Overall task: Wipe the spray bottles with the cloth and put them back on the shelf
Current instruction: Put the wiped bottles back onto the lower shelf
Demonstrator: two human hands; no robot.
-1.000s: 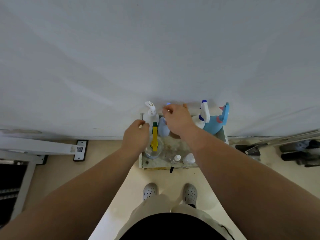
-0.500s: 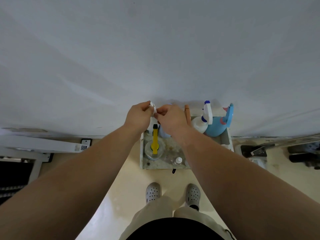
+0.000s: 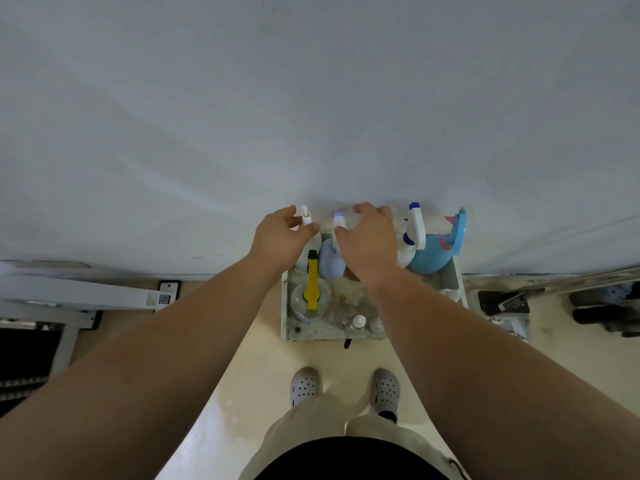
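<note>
Right, both arms are stretched out over the low shelf (image 3: 286,306) against the white wall (image 3: 311,116). The left hand (image 3: 282,239) has thumb and fingers curled round the trigger head of the white spray bottle (image 3: 304,214), which stands upright at the back left corner, touching the wall. Just beside it, the right hand (image 3: 370,242) is cupped in a claw over the head of the pale blue spray bottle (image 3: 330,259). The bottle's blue-tipped nozzle pokes out between thumb and forefinger, and from where I stand I cannot tell whether the hand actually grips it.

Further right along the back row, a white bottle with a blue-tipped trigger (image 3: 415,226) leans against a round blue bottle (image 3: 429,259) with a pink and blue sprayer. In front of the white spray bottle stands a clear bottle with a yellow trigger (image 3: 311,289), apart from both hands. Two small white-capped bottles (image 3: 358,321) stand near the shelf's front edge, on its stained surface.

Down below, the person's grey clogs (image 3: 304,385) are planted on the cream floor (image 3: 249,368), just short of the shelf.
</note>
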